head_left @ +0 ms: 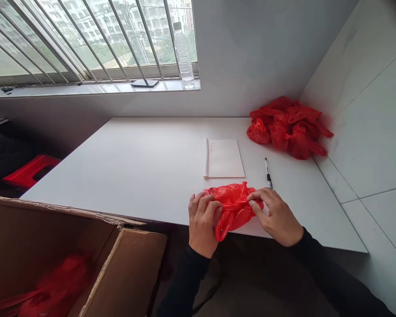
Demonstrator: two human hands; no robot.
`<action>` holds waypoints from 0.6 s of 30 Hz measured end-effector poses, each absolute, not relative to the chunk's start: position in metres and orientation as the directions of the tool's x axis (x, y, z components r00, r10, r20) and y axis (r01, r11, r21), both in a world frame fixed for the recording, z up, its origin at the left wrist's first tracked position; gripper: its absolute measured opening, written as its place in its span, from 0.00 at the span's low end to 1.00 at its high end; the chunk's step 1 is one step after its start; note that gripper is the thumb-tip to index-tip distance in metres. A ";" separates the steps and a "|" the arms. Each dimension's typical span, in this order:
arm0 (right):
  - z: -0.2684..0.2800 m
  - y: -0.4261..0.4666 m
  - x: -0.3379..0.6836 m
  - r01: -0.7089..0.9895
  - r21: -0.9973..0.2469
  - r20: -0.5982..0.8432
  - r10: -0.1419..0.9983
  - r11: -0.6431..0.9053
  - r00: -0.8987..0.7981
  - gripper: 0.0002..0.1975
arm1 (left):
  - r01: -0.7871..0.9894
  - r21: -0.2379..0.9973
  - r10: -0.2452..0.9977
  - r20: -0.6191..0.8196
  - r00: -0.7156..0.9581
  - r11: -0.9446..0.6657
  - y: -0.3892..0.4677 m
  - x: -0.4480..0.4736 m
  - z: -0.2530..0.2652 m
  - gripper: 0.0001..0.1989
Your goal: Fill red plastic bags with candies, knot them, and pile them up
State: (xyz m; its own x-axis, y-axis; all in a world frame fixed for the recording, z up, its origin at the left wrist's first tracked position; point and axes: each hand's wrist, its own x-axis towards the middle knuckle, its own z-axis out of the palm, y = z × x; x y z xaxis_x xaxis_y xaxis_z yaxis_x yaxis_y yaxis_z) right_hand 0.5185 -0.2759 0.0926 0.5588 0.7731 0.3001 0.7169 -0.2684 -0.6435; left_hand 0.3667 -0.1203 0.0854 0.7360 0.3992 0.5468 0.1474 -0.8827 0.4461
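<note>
A crumpled red plastic bag (235,207) is at the near edge of the white table (145,163), between my two hands. My left hand (203,222) wraps its fingers round the bag's left side. On the right side, my right hand (277,215) pinches a twisted part of the bag between thumb and forefinger. What lies inside the bag, if anything, cannot be made out. Just beyond the bag lies a pale notepad (225,158), and a black-and-clear pen (267,171) rests to its right, close to my right hand.
Several red plastic bags (287,125) are heaped in the back right corner against the wall. An open cardboard box (138,264) stands at lower left with red bags inside. A water bottle (184,57) and a phone (145,83) sit on the windowsill. A red stool (31,171) is at left.
</note>
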 end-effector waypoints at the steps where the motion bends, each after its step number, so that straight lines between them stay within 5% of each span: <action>1: 0.092 -0.280 0.521 0.682 -0.663 0.289 0.734 -0.310 0.614 0.06 | 0.167 0.476 0.440 0.548 0.711 -0.864 -0.116 0.364 0.086 0.06; 5: 0.092 -0.294 0.529 0.540 -0.717 0.235 0.576 -0.440 0.783 0.08 | 0.214 0.595 0.587 0.551 0.593 -0.775 -0.107 0.352 0.091 0.06; 9: 0.097 -0.286 0.521 0.617 -0.705 0.281 0.662 -0.349 0.695 0.22 | 0.093 0.552 0.426 0.514 0.745 -0.829 -0.119 0.357 0.099 0.20; 12: 0.102 -0.278 0.517 0.686 -0.665 0.302 0.735 -0.294 0.608 0.14 | 0.062 0.495 0.359 0.533 0.766 -0.866 -0.125 0.365 0.102 0.13; 18: 0.094 -0.295 0.534 0.305 -0.855 0.079 0.476 -0.419 0.876 0.13 | 0.151 0.771 0.716 0.475 0.511 -0.619 -0.108 0.354 0.109 0.04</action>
State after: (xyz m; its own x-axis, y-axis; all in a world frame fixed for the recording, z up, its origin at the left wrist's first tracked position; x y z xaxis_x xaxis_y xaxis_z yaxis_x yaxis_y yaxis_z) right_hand 0.5338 -0.2945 0.0941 0.8759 0.4759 0.0792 0.3049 -0.4187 -0.8554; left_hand 0.3539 -0.1085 0.1087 0.5107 0.7164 0.4753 0.1513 -0.6192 0.7705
